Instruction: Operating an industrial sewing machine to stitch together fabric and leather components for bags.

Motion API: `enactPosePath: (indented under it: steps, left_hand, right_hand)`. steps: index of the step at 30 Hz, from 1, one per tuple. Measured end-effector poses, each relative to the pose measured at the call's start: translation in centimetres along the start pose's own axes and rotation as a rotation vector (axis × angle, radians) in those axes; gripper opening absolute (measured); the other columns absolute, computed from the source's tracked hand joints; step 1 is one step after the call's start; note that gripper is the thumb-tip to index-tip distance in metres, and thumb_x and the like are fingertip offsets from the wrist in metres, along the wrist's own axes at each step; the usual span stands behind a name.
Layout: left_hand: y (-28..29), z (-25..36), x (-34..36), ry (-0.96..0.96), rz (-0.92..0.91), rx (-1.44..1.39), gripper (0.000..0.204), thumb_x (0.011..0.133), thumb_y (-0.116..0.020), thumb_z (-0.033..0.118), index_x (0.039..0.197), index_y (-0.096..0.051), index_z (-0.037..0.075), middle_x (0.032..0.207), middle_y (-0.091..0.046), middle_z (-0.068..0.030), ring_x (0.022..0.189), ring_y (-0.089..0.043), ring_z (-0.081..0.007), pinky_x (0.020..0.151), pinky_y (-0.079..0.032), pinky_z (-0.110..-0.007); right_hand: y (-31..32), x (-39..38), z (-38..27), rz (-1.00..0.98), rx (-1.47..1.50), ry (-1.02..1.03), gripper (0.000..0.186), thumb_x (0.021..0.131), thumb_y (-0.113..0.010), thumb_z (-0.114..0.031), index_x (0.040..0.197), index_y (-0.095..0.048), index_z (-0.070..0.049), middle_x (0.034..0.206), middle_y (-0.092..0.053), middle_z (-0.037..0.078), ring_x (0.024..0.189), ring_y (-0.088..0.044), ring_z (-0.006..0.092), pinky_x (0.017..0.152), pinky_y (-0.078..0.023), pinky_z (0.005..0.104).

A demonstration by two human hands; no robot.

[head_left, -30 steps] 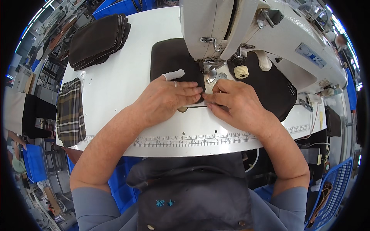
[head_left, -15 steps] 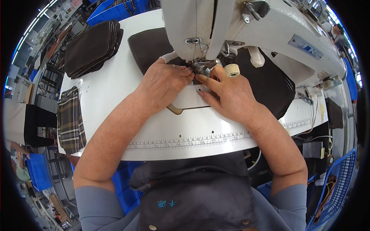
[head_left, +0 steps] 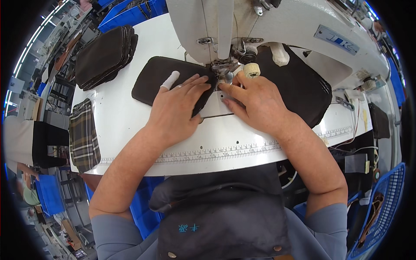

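A dark brown rounded panel [head_left: 152, 78], leather-like, lies flat with its right edge at the presser foot [head_left: 221, 69] of a white sewing machine [head_left: 199, 24]. My left hand [head_left: 175, 108] rests on the panel with its fingers stretched out. A white cover [head_left: 170, 80] wraps one of its fingers. Close to the needle area is my right hand [head_left: 262, 102], its index fingertip beside the foot. Its thumb sits apart from that finger over the metal plate [head_left: 222, 96], and nothing shows between them. The needle point is hidden.
Dark panels [head_left: 299, 95] lie under the machine arm at right. A dark stack [head_left: 102, 60] stands far left, with plaid fabric [head_left: 84, 134] nearer. A printed ruler [head_left: 216, 155] runs along the table's front edge. Blue baskets [head_left: 381, 212] stand around the table.
The dark panel has turned and shifted nearer to me. My left hand has moved left and nearer, its fingers now spread over the panel. The right hand stays almost in place by the foot.
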State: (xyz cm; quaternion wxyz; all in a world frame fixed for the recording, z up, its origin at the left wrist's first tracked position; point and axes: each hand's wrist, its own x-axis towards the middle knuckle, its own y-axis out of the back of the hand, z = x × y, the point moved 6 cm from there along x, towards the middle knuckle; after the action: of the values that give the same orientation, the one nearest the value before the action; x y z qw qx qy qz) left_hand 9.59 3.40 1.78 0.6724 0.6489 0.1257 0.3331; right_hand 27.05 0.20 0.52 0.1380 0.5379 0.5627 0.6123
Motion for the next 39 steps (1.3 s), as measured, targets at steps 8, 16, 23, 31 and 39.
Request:
enactPosePath:
  steps: [8,16,23,31,39]
  left_hand:
    - [-0.7,0.5,-2.1,-0.154,0.058,0.003,0.058,0.085,-0.064,-0.003,0.142,-0.060,0.005,0.148,-0.062,-0.0106,0.138,-0.059,-0.0268,0.105,-0.050,-0.041]
    - [1.4,1.8,-2.5,-0.233,0.242,0.183,0.041,0.085,-0.077,0.011,0.125,-0.070,0.002,0.124,-0.075,-0.0126,0.108,-0.076,-0.0224,0.077,-0.055,-0.032]
    - [1.7,3.1,-3.5,-0.304,0.332,0.222,0.033,0.081,-0.082,0.012,0.112,-0.076,0.003,0.107,-0.079,-0.0089,0.097,-0.078,-0.0194,0.073,-0.054,-0.030]
    - [2.1,3.5,-3.2,-0.273,0.384,0.129,0.031,0.080,-0.085,0.009,0.109,-0.076,0.003,0.098,-0.080,-0.0073,0.089,-0.078,-0.0179,0.068,-0.051,-0.027]
    - [2.1,3.3,-3.1,-0.243,0.356,0.088,0.028,0.081,-0.083,0.010,0.107,-0.075,0.003,0.099,-0.080,-0.0078,0.090,-0.078,-0.0185,0.073,-0.054,-0.029]
  right_hand:
    - [0.3,0.0,-0.8,0.030,0.029,0.074,0.031,0.087,-0.079,-0.021,0.115,-0.077,-0.009,0.097,-0.063,0.006,0.082,-0.065,0.0269,0.072,-0.052,0.0409]
    - [1.2,0.2,-1.3,0.114,0.078,0.132,0.018,0.083,-0.079,-0.018,0.096,-0.077,-0.007,0.093,-0.066,0.004,0.081,-0.066,0.0243,0.070,-0.049,0.0397]
    - [0.8,0.1,-1.5,0.152,0.104,0.202,0.017,0.079,-0.081,-0.014,0.094,-0.077,-0.007,0.092,-0.068,0.004,0.081,-0.069,0.0239,0.069,-0.053,0.0380]
    - [1.4,0.4,-1.9,0.188,0.175,0.204,0.021,0.078,-0.083,-0.007,0.096,-0.072,-0.006,0.100,-0.074,0.006,0.085,-0.073,0.0248,0.072,-0.061,0.0359]
    - [0.9,0.1,-1.6,0.175,0.137,0.232,0.021,0.078,-0.083,-0.007,0.096,-0.073,-0.006,0.097,-0.076,0.005,0.082,-0.075,0.0230,0.071,-0.062,0.0344]
